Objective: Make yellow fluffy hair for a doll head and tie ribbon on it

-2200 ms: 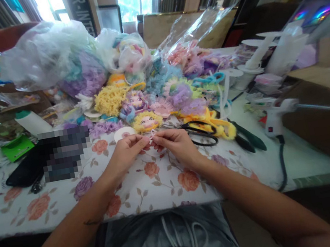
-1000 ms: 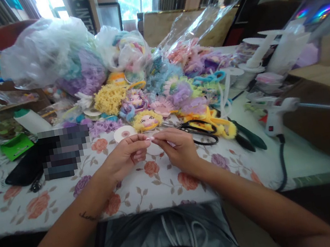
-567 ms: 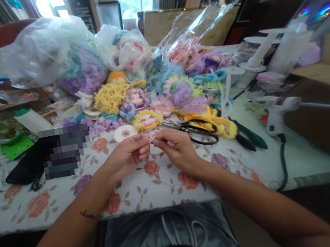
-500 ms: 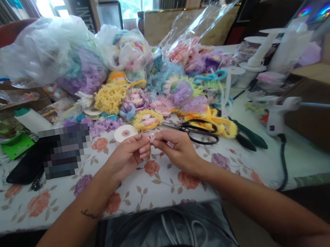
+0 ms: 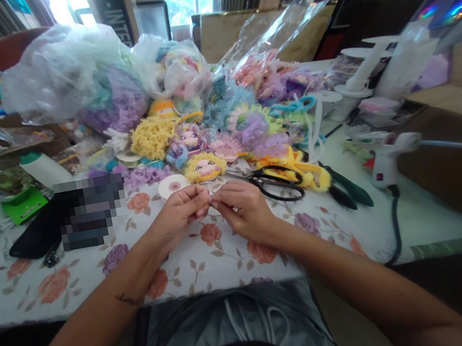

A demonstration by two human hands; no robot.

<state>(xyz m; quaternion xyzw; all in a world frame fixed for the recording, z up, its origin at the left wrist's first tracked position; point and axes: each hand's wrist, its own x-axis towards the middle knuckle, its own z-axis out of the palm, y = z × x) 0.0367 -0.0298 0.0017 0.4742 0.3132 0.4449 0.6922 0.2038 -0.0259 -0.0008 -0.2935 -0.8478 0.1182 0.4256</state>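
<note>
My left hand (image 5: pixel 186 209) and my right hand (image 5: pixel 244 209) meet over the flowered tablecloth (image 5: pixel 196 277), fingertips nearly touching. Both pinch a small pale piece (image 5: pixel 211 196); the fingers cover most of it, so its kind does not show. Just beyond the left fingers lies a white ribbon spool (image 5: pixel 173 187). Behind the fingertips is a doll's face with curly yellow hair (image 5: pixel 204 167). Black-handled scissors (image 5: pixel 281 182) lie beside my right hand, blades pointing to the back left.
Dark green-handled pliers (image 5: pixel 347 185) and a glue gun (image 5: pixel 394 159) with its cord lie to the right. A cardboard box (image 5: pixel 455 151) stands beyond. Yarn pieces (image 5: pixel 153 137) and plastic bags (image 5: pixel 65 71) pile up at the back. A black phone-like object (image 5: pixel 38 231) is at left.
The fingers have closed further over the small pale piece, so less of it shows. My left thumb and fingers have shifted slightly. Things on the table stay in place.
</note>
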